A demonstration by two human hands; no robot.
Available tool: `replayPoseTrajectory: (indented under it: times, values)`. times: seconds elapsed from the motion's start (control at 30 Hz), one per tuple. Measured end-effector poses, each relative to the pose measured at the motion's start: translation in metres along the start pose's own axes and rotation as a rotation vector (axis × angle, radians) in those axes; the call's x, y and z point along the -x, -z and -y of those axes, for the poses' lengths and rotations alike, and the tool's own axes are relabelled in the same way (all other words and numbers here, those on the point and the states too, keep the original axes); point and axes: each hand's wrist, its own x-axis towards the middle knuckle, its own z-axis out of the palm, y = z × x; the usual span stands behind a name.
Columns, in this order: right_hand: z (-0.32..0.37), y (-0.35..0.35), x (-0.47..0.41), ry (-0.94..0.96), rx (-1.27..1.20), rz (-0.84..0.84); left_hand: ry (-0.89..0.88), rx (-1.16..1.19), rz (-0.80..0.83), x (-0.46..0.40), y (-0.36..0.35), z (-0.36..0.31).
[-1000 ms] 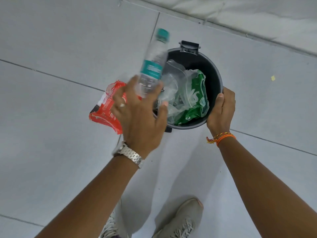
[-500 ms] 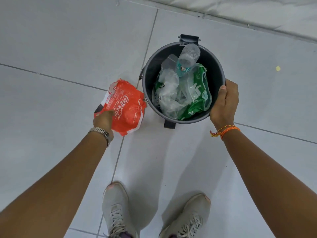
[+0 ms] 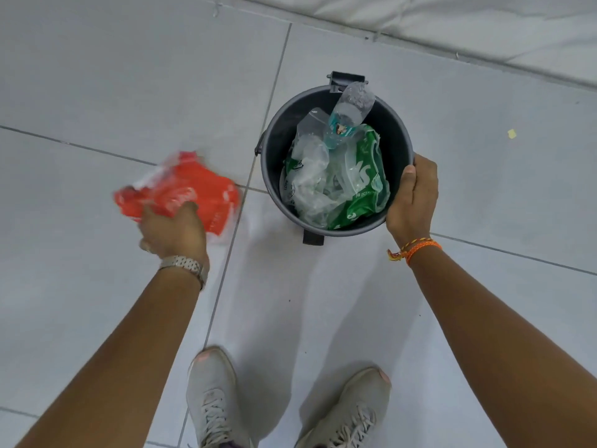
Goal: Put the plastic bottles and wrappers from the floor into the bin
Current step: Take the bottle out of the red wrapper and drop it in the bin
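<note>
Head view: left hand (image 3: 176, 232) grips blurred red wrapper (image 3: 190, 192); right hand (image 3: 412, 197) clasps bin (image 3: 274, 137) rim.

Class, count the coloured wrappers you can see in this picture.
2: a red wrapper in the left hand, a green wrapper in the bin. Others may lie buried.

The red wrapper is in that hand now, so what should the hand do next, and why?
Probably carry the red wrapper to the right, over the bin, and let go. The left hand already has its grip on it, blurred with motion, just left of the bin. The right hand steadies the rim, and the clear bottle is already inside.
</note>
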Motion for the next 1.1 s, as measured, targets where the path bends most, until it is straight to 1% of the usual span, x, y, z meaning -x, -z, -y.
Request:
replayPoseTrajectory:
  times: [0.1, 0.13, 0.2, 0.3, 0.33, 0.4, 0.47, 0.5, 0.57, 0.63, 0.67, 0.73, 0.77, 0.8, 0.83, 0.87, 0.9, 0.93, 1.0, 1.03, 1.07, 1.1]
  values:
    - [0.003, 0.002, 0.000, -0.017, 0.021, 0.025, -0.386, 0.097, 0.008, 0.042, 0.024, -0.038]
    - [0.003, 0.002, 0.000, -0.023, 0.029, 0.035, -0.479, 0.121, 0.032, 0.060, 0.031, -0.049]
    - [0.004, 0.003, 0.000, -0.035, 0.040, 0.052, -0.593, 0.212, 0.110, 0.100, 0.041, -0.065]
    - [0.006, 0.005, -0.001, -0.045, 0.050, 0.066, -0.682, 0.318, 0.180, 0.145, 0.040, -0.088]
    - [0.007, 0.005, -0.001, -0.051, 0.054, 0.071, -0.715, 0.390, 0.206, 0.152, 0.037, -0.095]
    - [0.008, 0.005, -0.002, -0.053, 0.068, 0.075, -0.835, 0.506, 0.234, 0.154, 0.026, -0.108]
    - [0.008, 0.005, -0.002, -0.065, 0.063, 0.068, -0.937, 0.501, 0.208, 0.151, 0.009, -0.115]
    - [0.008, 0.006, -0.002, -0.067, 0.058, 0.063, -0.936, 0.477, 0.194, 0.147, -0.002, -0.115]
    - [0.011, 0.008, -0.001, -0.063, 0.039, 0.071, -0.801, 0.366, 0.212, 0.142, -0.018, -0.114]
    - [0.016, 0.010, 0.001, -0.090, -0.023, 0.102, -0.699, 0.153, 0.217, 0.134, -0.030, -0.106]
    - [0.021, 0.012, 0.000, -0.161, -0.102, 0.084, -0.712, 0.005, 0.216, 0.127, -0.036, -0.098]
    - [0.035, 0.021, -0.009, -0.368, -0.313, -0.086, -0.784, -0.292, 0.280, 0.114, -0.043, -0.083]
    - [0.041, 0.027, -0.015, -0.419, -0.378, -0.193, -0.806, -0.390, 0.340, 0.107, -0.046, -0.077]
    - [0.048, 0.034, -0.020, -0.397, -0.390, -0.274, -0.819, -0.443, 0.406, 0.101, -0.048, -0.072]
    - [0.056, 0.040, -0.024, -0.313, -0.374, -0.307, -0.831, -0.470, 0.463, 0.097, -0.049, -0.068]
    - [0.066, 0.044, -0.027, -0.186, -0.329, -0.289, -0.850, -0.491, 0.502, 0.094, -0.050, -0.065]
    - [0.075, 0.046, -0.030, -0.041, -0.257, -0.222, -0.881, -0.525, 0.521, 0.093, -0.050, -0.061]
    - [0.084, 0.045, -0.033, 0.100, -0.152, -0.109, -0.926, -0.582, 0.511, 0.094, -0.051, -0.059]
    - [0.096, 0.034, -0.041, 0.315, 0.214, 0.194, -1.050, -0.746, 0.422, 0.098, -0.051, -0.060]
    - [0.100, 0.027, -0.045, 0.376, 0.413, 0.340, -1.100, -0.816, 0.386, 0.100, -0.053, -0.062]
    - [0.103, 0.019, -0.048, 0.395, 0.559, 0.450, -1.126, -0.865, 0.382, 0.102, -0.056, -0.064]
    - [0.105, 0.013, -0.050, 0.380, 0.641, 0.523, -1.133, -0.893, 0.407, 0.104, -0.060, -0.068]
